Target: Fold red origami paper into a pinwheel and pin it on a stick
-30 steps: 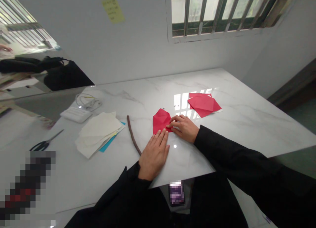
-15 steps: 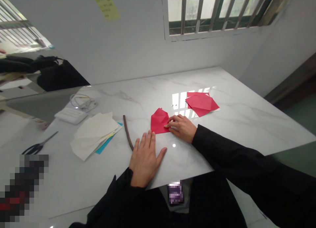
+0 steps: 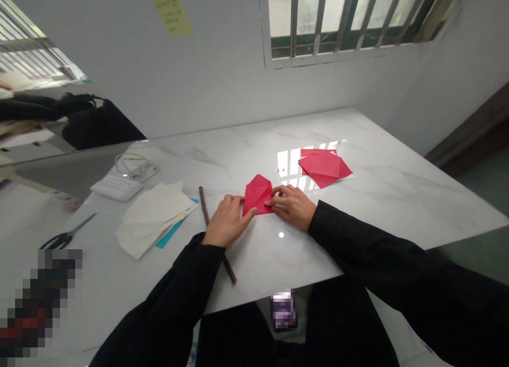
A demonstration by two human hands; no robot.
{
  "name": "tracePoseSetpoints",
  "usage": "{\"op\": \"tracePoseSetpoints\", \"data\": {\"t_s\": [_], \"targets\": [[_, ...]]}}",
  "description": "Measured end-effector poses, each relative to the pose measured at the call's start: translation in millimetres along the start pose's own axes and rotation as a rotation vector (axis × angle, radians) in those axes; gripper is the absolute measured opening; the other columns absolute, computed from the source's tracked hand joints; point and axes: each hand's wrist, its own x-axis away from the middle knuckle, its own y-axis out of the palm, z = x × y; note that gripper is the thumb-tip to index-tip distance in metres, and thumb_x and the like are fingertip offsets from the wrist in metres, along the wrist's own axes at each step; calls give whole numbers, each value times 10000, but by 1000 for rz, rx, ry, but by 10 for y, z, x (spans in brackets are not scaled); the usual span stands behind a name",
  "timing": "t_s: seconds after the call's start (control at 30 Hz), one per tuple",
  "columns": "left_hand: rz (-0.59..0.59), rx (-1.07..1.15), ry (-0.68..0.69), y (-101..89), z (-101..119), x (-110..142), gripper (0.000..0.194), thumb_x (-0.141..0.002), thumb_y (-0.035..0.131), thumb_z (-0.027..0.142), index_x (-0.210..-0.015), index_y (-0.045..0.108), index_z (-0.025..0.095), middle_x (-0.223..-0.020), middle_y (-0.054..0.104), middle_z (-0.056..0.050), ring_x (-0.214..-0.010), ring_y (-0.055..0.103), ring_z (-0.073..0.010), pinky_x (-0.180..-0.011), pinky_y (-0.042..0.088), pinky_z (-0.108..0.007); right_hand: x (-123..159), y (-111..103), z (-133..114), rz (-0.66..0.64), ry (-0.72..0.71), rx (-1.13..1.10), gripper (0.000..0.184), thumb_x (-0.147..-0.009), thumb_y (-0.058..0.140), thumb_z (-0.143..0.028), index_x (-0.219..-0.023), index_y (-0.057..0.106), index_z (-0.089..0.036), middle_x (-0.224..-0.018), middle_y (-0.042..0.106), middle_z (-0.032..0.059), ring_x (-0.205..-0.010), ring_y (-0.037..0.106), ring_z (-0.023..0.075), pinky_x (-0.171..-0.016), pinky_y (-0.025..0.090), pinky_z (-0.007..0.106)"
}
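Note:
A folded red paper [image 3: 257,193] lies on the white marble table [image 3: 382,197], in front of me. My left hand [image 3: 227,220] is curled at the paper's left lower edge, thumb and fingertips closed on it. From the right, my right hand [image 3: 293,205] holds the paper down, its fingers bent and pressed together on the right edge. A thin brown stick [image 3: 229,268] runs under my left wrist.
Two flat red sheets [image 3: 324,166] lie beyond my right hand. To the left are a stack of cream papers [image 3: 153,214] over a blue sheet [image 3: 174,229], scissors [image 3: 67,234], a white block [image 3: 115,187] and a coiled cable [image 3: 135,165]. A black bag [image 3: 99,124] sits far left.
My left hand lifted from lying flat on the table, moved forward and curled onto the red paper's left edge. My right hand has stayed on the paper.

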Motion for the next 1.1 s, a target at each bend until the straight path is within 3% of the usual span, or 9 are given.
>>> {"op": "tracePoseSetpoints", "data": {"t_s": [0.13,0.3,0.43,0.77,0.87,0.97,1.03,1.1], "targets": [[-55,328,-150,-11,60,-93,433,-858,701,560,-1060,661,179,-1054,745,-139,-907,707,-292,-858,556,-457,5,6,7,18,-1,2,224,-1054,640,-304,-1208,801,-283,-1361,631,110,-1084,585,257,-966,479,446],[-73,729,-198,47,25,-270,466,-722,833,348,-1093,593,199,-886,770,-76,-757,706,-225,-711,537,-348,9,7,14,43,-8,-29,227,-1047,647,-303,-1202,808,-267,-1380,612,130,-1080,588,262,-1003,518,486],[-119,842,-208,75,32,-352,507,-683,833,265,-1115,576,203,-874,786,-69,-719,718,-214,-682,533,-327,4,1,16,67,-2,-58,212,-1019,680,-261,-1186,810,-269,-1384,598,134,-1098,591,267,-1035,537,514],[0,1114,-220,141,111,-332,455,-663,881,301,-1021,628,183,-929,794,-62,-785,736,-193,-724,571,-296,-38,-33,-18,151,20,-145,238,-1001,705,-278,-1227,779,-295,-1444,563,122,-1243,562,300,-1097,526,563],[22,1202,-241,134,112,-334,505,-644,913,325,-1033,624,187,-925,795,-53,-771,734,-188,-722,572,-291,-91,-56,-9,267,127,-347,434,-975,726,-315,-1406,680,-320,-1470,547,127,-1227,595,291,-1026,568,519],[15,1262,-243,122,111,-327,559,-627,943,338,-1062,628,184,-929,797,-50,-780,740,-186,-754,577,-295,-170,-60,50,336,335,-693,738,-886,802,-438,-1555,523,-301,-1367,616,131,-1021,670,240,-819,612,406],[-1,1284,-240,112,110,-321,582,-622,956,340,-1078,633,178,-927,799,-55,-778,746,-188,-765,581,-301,-229,-56,98,264,441,-926,755,-817,846,-515,-1470,579,-245,-1113,702,84,-847,673,200,-716,587,350],[-9,1309,-240,100,106,-317,602,-617,966,337,-1092,633,175,-916,800,-57,-776,752,-193,-776,585,-308,-288,-54,128,164,476,-1090,614,-783,865,-533,-1268,684,-202,-915,710,38,-751,650,171,-674,550,312]]}}
